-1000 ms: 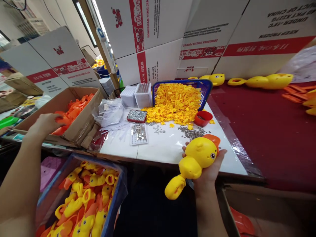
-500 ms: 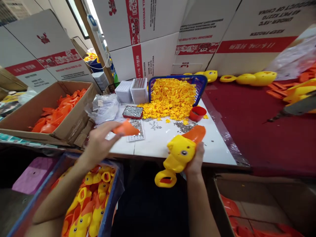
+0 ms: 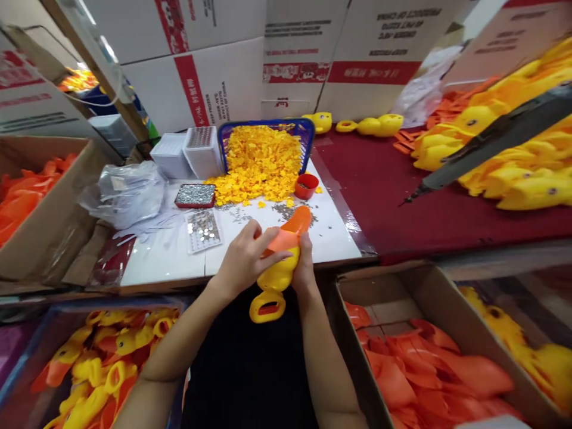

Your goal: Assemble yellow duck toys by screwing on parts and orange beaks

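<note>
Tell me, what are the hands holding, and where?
A yellow duck toy: the right hand grips its body, the left hand holds an orange beak piece against its head.

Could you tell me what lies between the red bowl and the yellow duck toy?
Head view: small metal parts lie scattered on the white board between red bowl and duck toy.

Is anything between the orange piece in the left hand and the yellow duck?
Nothing visible. The left hand holds the orange piece directly against the yellow duck, which the right hand grips.
</note>
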A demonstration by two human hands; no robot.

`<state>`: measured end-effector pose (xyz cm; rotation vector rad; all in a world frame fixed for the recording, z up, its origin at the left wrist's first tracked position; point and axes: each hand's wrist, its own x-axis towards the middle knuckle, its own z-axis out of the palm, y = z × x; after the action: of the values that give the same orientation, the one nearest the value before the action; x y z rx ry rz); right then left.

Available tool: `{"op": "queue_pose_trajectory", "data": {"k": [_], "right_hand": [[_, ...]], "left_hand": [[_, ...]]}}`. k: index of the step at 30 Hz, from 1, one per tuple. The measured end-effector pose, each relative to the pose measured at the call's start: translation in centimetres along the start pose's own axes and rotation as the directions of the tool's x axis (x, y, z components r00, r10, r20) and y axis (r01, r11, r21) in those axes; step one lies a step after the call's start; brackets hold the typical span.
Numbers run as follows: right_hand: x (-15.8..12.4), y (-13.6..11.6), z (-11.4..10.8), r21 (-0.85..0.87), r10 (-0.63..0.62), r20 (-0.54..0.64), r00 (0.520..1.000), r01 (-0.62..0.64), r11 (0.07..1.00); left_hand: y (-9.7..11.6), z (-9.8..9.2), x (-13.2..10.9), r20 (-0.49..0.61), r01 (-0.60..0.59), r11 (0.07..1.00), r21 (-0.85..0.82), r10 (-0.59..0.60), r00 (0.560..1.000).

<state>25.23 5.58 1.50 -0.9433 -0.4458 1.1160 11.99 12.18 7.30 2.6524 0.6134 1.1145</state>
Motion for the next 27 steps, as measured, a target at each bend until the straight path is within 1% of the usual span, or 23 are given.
{"op": "queue_pose_trajectory", "data": {"k": [3,5,7,10,11,12,13,14,15,17,19,20,23,24,26,27], "right_hand": [[0.0,0.1,0.2,0.007,-0.035,-0.013,0.999,0.035,0.999],[0.0,0.0,0.3,-0.016,-0.066,-0.01,0.998,0.065,0.998],[-0.1,-0.1,0.4,-0.034,-0.082,0.012,0.997,0.082,0.996],[-0.3,-0.4,0.6,-0.069,-0.082,0.024,0.996,0.084,0.994],[-0.4,-0.4,0.7,-0.084,-0.082,0.016,0.996,0.083,0.993],[-0.4,-0.5,0.7,-0.099,-0.086,0.005,0.996,0.086,0.991],[-0.4,-0.6,0.7,-0.116,-0.089,0.003,0.996,0.089,0.989],[-0.5,-0.6,0.7,-0.136,-0.087,0.017,0.996,0.089,0.987],[-0.5,-0.7,0.7,-0.161,-0.08,0.043,0.996,0.086,0.983],[-0.5,-0.7,0.6,-0.214,-0.061,0.105,0.993,0.083,0.973],[-0.5,-0.6,0.4,-0.255,-0.062,0.148,0.987,0.099,0.962],[-0.5,-0.5,0.3,-0.266,-0.076,0.159,0.984,0.116,0.957],[-0.6,-0.3,0.2,-0.293,-0.109,0.197,0.974,0.164,0.942],[-0.6,-0.2,0.1,-0.301,-0.114,0.206,0.972,0.174,0.938],[-0.6,-0.2,0.1,-0.31,-0.112,0.212,0.971,0.175,0.934],[-0.6,-0.1,0.2,-0.312,-0.107,0.207,0.972,0.17,0.935]], "left_hand": [[-0.4,-1.4,0.2,0.126,0.069,0.995,-0.074,-0.059,0.99],[-0.7,-2.2,0.1,0.155,0.07,0.994,-0.081,-0.056,0.986],[-0.8,-2.8,0.0,0.12,0.023,0.996,-0.082,-0.013,0.993],[-0.5,-3.7,0.2,-0.04,-0.042,0.997,-0.062,0.04,0.998],[-0.2,-4.0,0.3,-0.089,-0.038,0.998,-0.045,0.034,0.995],[0.2,-4.2,0.5,-0.111,-0.024,0.999,-0.031,0.021,0.994],[0.6,-4.3,0.7,-0.093,-0.006,1.0,-0.027,0.004,0.996],[1.0,-4.5,0.9,-0.03,0.013,0.999,-0.035,-0.014,0.999],[1.4,-4.6,1.0,0.062,0.034,0.998,-0.051,-0.031,0.998],[1.9,-4.8,1.0,0.252,0.08,0.994,-0.076,-0.058,0.966],[1.8,-5.1,0.8,0.366,0.098,0.991,-0.087,-0.06,0.929],[1.5,-5.3,0.6,0.4,0.081,0.991,-0.102,-0.033,0.916],[0.1,-6.3,0.2,0.485,-0.033,0.981,-0.191,0.123,0.866],[-0.5,-6.6,0.2,0.506,-0.057,0.977,-0.206,0.156,0.848],[-1.4,-7.2,0.5,0.532,-0.079,0.975,-0.209,0.181,0.827],[-1.8,-7.4,0.7,0.541,-0.074,0.977,-0.198,0.172,0.823]]}}
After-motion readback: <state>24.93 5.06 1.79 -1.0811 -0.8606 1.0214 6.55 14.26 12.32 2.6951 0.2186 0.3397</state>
